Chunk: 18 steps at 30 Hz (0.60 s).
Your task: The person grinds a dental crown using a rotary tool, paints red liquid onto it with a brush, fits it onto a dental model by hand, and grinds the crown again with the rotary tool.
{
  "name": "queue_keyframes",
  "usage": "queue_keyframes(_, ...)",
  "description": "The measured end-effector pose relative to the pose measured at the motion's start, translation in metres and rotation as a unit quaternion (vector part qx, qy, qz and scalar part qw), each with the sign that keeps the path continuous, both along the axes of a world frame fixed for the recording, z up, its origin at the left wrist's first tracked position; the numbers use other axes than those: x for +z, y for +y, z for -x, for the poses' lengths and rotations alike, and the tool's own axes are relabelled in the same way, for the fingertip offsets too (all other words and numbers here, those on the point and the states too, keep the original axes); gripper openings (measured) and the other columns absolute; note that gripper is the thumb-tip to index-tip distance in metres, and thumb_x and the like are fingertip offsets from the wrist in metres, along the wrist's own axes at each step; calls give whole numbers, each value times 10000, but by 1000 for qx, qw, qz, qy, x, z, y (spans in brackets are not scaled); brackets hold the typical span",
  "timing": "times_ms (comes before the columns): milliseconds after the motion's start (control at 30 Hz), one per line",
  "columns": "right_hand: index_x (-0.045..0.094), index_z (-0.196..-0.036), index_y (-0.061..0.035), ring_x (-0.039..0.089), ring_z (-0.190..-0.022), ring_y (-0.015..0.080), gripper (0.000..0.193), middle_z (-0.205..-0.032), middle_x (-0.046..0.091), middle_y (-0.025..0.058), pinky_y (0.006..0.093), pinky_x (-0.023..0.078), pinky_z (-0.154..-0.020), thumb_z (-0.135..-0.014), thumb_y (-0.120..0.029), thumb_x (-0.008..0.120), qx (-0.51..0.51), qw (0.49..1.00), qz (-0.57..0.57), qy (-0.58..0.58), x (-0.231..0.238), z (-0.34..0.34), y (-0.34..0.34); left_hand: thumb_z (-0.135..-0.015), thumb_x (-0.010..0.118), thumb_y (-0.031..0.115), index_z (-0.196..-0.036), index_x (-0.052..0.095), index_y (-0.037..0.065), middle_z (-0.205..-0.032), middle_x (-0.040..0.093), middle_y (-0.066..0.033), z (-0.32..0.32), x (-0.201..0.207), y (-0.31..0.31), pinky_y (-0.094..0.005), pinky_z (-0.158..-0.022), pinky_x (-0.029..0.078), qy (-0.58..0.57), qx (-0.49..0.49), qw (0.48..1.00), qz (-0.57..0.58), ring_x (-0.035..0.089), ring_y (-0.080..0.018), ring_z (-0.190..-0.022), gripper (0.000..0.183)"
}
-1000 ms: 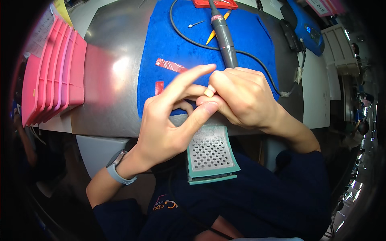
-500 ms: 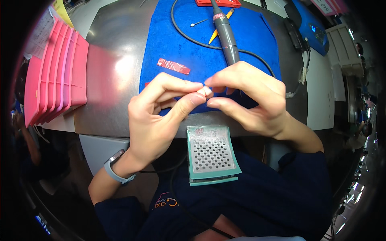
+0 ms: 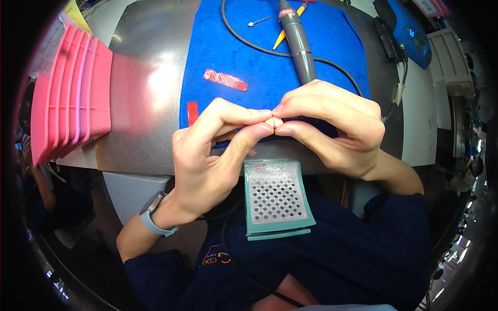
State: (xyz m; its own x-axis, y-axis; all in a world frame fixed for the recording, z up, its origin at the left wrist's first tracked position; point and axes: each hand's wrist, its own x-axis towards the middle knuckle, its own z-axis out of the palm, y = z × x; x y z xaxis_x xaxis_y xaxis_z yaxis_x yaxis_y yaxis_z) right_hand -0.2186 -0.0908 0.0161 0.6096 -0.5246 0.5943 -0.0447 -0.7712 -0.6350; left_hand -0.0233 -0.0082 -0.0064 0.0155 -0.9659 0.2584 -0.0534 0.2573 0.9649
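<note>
A small whitish, tooth-like piece (image 3: 274, 122) is pinched between the fingertips of both my hands, above the near edge of the blue cloth (image 3: 259, 78). My left hand (image 3: 215, 147) holds it from the left between thumb and forefinger. From the right, the thumb and forefinger of my right hand (image 3: 334, 122) close on it too. Fingertips cover most of the piece, so its exact shape is hidden. Just beyond my right hand lies a grey handpiece (image 3: 298, 44) with its cable on the cloth. Red foil-like strips (image 3: 225, 79) lie beyond my left hand.
Stacked pink trays (image 3: 78, 98) stand at the left. A small white-tipped bur (image 3: 258, 22) and a yellow pointed tool (image 3: 280, 37) lie on the cloth. A blue control box (image 3: 410, 39) sits at the far right. Below my hands is a green-framed perforated plate (image 3: 276, 199).
My right thumb and forefinger have closed in on the small piece; before, they stood more apart. Both hands appear slightly further right, as does the whole scene.
</note>
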Motion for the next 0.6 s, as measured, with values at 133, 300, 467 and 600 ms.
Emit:
queue_keyframes(133,726,-944,61,715,-761,263,171,-867,726,149,320,570,-664,-781,59,780,0,999,34,-10,-1,-3,3,-942,711,-15,-1040,683,-71,-958,771,-146,2,-5,1,-217,-631,557,38,2,999,29,742,-128,-824,116)
queue_keyframes(300,727,-954,55,710,-764,248,183,-865,723,145,307,564,-684,-780,65,781,-10,1000,20,20,10,0,2,-1005,602,-32,-1087,583,-49,-1028,734,-189,-4,9,5,-243,-688,569,42,-26,998,-33,724,-174,-934,86)
queue_keyframes(467,714,-1079,62,718,-896,185,190,-1003,728,134,293,584,-811,-891,39,734,28,948,-312,-57,10,14,-4,-1030,578,6,-1105,553,-37,-1087,733,-230,-15,9,-8,-254,-724,567,84,-29,996,-12,732,-217,-994,90)
queue_keyframes(600,695,-1136,68,716,-908,195,202,-1019,721,151,308,587,-832,-952,-18,693,83,883,-452,-90,11,14,-9,-955,687,-30,-1019,608,-44,-1019,761,-178,-12,1,-9,-255,-796,589,32,23,999,29,749,-198,-971,102)
